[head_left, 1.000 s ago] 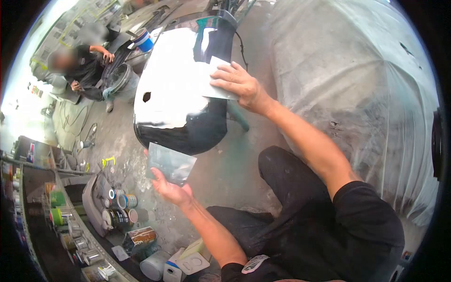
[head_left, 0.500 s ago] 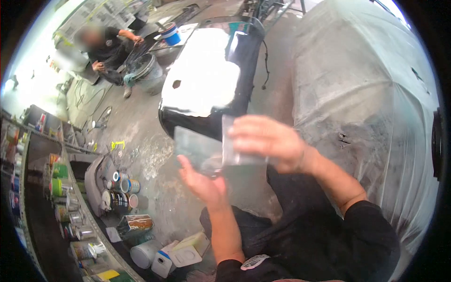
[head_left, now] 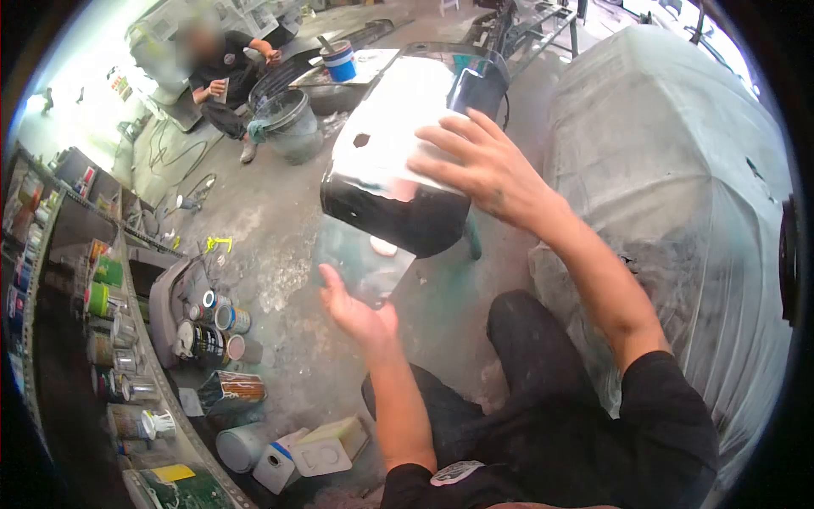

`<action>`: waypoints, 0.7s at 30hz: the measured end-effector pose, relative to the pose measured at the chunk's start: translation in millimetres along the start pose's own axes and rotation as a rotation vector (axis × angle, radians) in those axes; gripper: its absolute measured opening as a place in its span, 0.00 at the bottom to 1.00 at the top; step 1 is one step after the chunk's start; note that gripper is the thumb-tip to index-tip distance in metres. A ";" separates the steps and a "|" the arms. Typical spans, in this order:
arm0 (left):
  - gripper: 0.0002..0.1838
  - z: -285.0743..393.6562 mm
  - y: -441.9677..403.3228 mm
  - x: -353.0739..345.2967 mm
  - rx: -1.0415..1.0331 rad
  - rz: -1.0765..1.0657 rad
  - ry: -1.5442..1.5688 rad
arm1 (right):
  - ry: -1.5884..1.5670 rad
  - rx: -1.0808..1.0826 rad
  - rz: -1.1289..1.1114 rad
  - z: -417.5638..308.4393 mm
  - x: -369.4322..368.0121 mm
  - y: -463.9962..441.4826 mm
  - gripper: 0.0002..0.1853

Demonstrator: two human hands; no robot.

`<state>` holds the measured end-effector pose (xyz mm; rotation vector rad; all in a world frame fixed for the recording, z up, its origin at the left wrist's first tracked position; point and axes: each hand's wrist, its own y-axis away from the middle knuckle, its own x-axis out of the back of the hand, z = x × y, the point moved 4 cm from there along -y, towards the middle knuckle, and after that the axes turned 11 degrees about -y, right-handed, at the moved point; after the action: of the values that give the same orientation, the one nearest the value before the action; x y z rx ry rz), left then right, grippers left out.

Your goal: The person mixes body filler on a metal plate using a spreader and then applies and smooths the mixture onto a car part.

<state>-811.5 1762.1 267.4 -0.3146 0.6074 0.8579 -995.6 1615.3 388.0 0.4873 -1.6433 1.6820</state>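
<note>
My left hand (head_left: 363, 318) grips a see-through mixing plate (head_left: 352, 259) from below, thumb along its edge. A pale dab of putty (head_left: 383, 246) sits on that plate. Just beyond is a black car panel (head_left: 394, 216) with a large white patch (head_left: 386, 110) and a dark hole in it. My right hand (head_left: 487, 170) lies over the panel's right side, palm down, fingers stretched across the white patch. The clear flat spreader it held a moment ago is hidden under the fingers or lost in the glare.
A co-worker (head_left: 233, 72) sits at the back left by a bucket (head_left: 288, 127). A blue-banded tub (head_left: 339, 64) stands on a board. Paint cans (head_left: 203, 339) and boxes (head_left: 331, 445) line the floor beside the left shelf (head_left: 140, 297). A sheeted car (head_left: 644, 170) fills the right.
My right hand has moved from the mixing plate up and away onto the panel. My left hand still holds the plate. The view has shifted, and the panel appears closer.
</note>
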 end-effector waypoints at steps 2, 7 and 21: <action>0.28 -14.4 -5.7 2.3 0.025 -0.031 0.025 | -0.012 0.067 0.013 17.4 -13.5 -33.0 0.23; 0.31 -32.4 -9.4 8.1 0.014 -0.026 0.014 | -0.064 0.265 -0.181 38.2 -62.4 -87.9 0.27; 0.31 -32.8 -10.0 12.3 0.009 -0.020 -0.050 | -0.080 0.214 -0.306 40.7 -80.7 -71.1 0.27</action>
<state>-809.7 1747.3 234.2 -0.2900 0.5611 0.8414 -899.7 1551.7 385.0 0.8753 -1.3664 1.6284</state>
